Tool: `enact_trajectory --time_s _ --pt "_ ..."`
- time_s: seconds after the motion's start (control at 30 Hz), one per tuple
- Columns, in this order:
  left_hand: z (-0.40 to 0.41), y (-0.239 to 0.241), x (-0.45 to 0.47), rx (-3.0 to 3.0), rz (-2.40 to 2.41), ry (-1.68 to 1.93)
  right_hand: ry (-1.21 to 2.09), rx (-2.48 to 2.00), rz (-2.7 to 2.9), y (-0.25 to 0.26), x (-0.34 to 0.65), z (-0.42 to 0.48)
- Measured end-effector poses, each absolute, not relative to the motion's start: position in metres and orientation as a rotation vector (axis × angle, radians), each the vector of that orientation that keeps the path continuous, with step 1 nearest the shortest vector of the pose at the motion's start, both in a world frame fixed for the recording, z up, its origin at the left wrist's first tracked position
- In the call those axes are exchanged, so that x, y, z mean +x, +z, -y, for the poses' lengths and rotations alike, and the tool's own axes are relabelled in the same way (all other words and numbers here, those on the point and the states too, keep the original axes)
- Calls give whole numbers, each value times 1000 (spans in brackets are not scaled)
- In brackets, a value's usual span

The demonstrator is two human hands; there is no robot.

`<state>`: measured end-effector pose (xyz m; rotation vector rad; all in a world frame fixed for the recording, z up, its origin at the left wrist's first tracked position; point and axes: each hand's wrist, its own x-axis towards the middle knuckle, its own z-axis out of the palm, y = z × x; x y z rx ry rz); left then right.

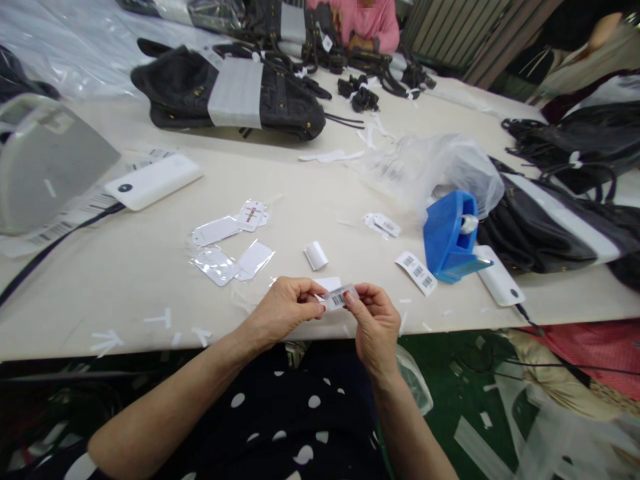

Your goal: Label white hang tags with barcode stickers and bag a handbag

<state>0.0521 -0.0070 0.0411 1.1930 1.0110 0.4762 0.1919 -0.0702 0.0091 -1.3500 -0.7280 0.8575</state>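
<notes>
My one view looks from my head, facing forward and down; my left grip (284, 305) and right grip (379, 328) sit near it, below the centre; my dotted clothing (280, 417) lies nearest, at the bottom; the bench (300, 197) recedes toward a pink-sleeved person (386, 32) at the top edge.

A long, pale cream table (165, 230) stretches across the room from left to right, its near edge running almost straight. Beneath and in front of it the floor (443, 410) is dark green, littered at the right with clear plastic (555, 433) and small white scraps. A bright red cloth (610, 347) lies below the table's edge on that side. At the far upper left, shiny plastic sheeting (70, 40) catches glare. Beyond the table, a grey slatted panel (450, 33) leans diagonally in view. The light on the tabletop is even, with soft shadows.
</notes>
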Motion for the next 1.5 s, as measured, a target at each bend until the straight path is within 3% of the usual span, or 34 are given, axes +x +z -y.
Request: enact_trajectory --time_s 0.67,0.9,1.17,1.5 --pt "8 45 52 1321 -1009 441 991 -1297 712 9 193 73" --pt "9 40 44 1268 -1026 366 887 -1339 635 6 205 69" --pt "0 44 46 1380 -979 513 1263 -1327 992 21 197 77" --pt "6 41 59 1155 -928 588 1315 -1349 1138 23 193 75"
